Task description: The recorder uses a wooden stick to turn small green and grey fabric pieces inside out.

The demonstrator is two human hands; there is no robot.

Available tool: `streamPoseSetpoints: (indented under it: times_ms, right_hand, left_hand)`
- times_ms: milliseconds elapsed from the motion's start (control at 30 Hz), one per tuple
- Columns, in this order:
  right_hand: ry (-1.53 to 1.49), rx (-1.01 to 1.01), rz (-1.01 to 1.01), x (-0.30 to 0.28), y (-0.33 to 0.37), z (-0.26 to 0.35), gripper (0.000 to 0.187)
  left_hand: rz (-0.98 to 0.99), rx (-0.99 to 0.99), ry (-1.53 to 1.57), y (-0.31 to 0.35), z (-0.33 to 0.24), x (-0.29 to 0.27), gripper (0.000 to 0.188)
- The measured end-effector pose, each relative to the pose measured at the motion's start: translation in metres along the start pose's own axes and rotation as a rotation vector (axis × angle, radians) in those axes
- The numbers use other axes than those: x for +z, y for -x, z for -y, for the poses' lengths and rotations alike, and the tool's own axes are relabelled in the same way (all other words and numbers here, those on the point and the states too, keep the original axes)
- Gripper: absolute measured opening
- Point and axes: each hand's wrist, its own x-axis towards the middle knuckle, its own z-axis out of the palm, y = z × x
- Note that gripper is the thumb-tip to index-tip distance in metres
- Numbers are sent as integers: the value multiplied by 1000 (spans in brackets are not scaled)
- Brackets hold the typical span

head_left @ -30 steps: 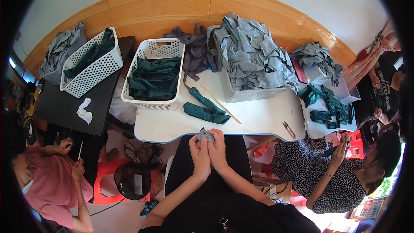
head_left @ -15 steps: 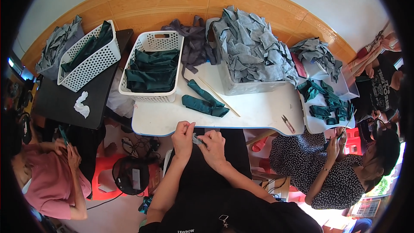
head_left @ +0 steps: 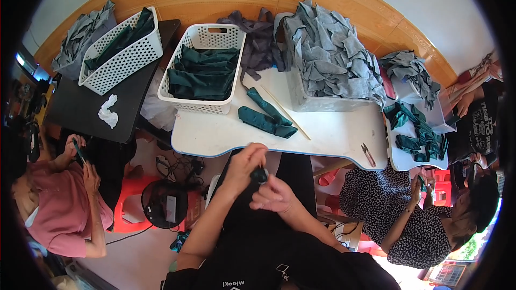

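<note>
Person's L hand [head_left: 246, 167] is bent over w/ fingers curled at a small dk green fabric piece [head_left: 258, 175] w/ a pale edge, seemingly grasping it; a bit blurred. R hand [head_left: 275, 196] is just below & to the right, fingers half curled, thumb at the piece's right side; can't tell if it grips too. So the piece sits btwn both hands, above the lap and just short of the white blue-edged desk [head_left: 333, 134].

Fwd of the hands, on the desk: a folded dk green velvety strip [head_left: 259, 120], w/ a thin pale wooden stick [head_left: 287, 114] slanting just right of it. Well right of R hand, near the desk's front edge: small metal snips [head_left: 368, 154], blades pointing away.

Farther, fwd-left of L hand: a white perforated plastic basket [head_left: 207, 107] w/ dk green folded fabric [head_left: 204, 75] inside. Fwd-right of R hand: a greyish plastic tub [head_left: 333, 104] heaped w/ grey cloth scraps [head_left: 338, 53]. Btwn basket & tub, at the back: a pile of dk purplish-grey fabric strips [head_left: 260, 45].
</note>
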Motion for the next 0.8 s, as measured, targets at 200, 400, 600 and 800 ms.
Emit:
streamPoseSetpoints:
  times_ms: [200, 400, 600, 800]
  right_hand:
    - [-134, -13, -84, 28, -9, 48, 70]
    - [148, 80, -315, 75, 16, 68, 99]
    - [1686, -85, -669, 85, -30, 56, 102]
    - [1143, -10, -873, 61, -9, 81, 23]
  left_hand:
    - [-3, 156, -175, 28, -60, -18, 38]
    - [-444, 23, 221, 42, -1, -67, 26]
    - [-438, -32, 475, 29, -8, -30, 23]
    - [-486, 91, -1, 30, -46, -92, 18]
